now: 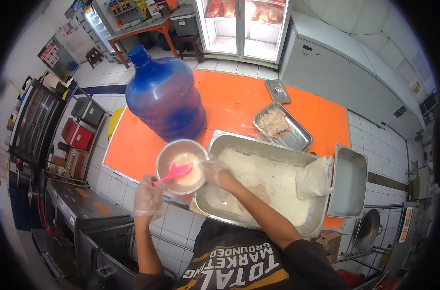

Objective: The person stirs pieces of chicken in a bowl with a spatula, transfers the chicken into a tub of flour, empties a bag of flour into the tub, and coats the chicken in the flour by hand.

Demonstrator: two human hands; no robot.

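Note:
My left hand [149, 197], in a clear plastic glove, is closed around the handle of a pink spoon [179, 170]. The spoon's broad end dips into pale, creamy liquid [191, 178] inside a round metal bowl [163, 155]. My right hand [217, 175], gloved the same way, grips the bowl's right rim; some of its fingers are hidden. The bowl is at the near edge of the orange table, against a deep steel pan [261, 144]. White flour [258, 169] covers the pan's bottom, with a clear bag of flour [315, 177] at its right end.
A large blue water jug [166, 96] stands on the orange table [224, 92] behind the bowl. Farther right are a small steel tray [303, 140] of raw battered meat [274, 123], a metal lid [278, 92] and another steel pan [350, 181]. A glass-door fridge [239, 29] and chest freezer [336, 63] stand beyond.

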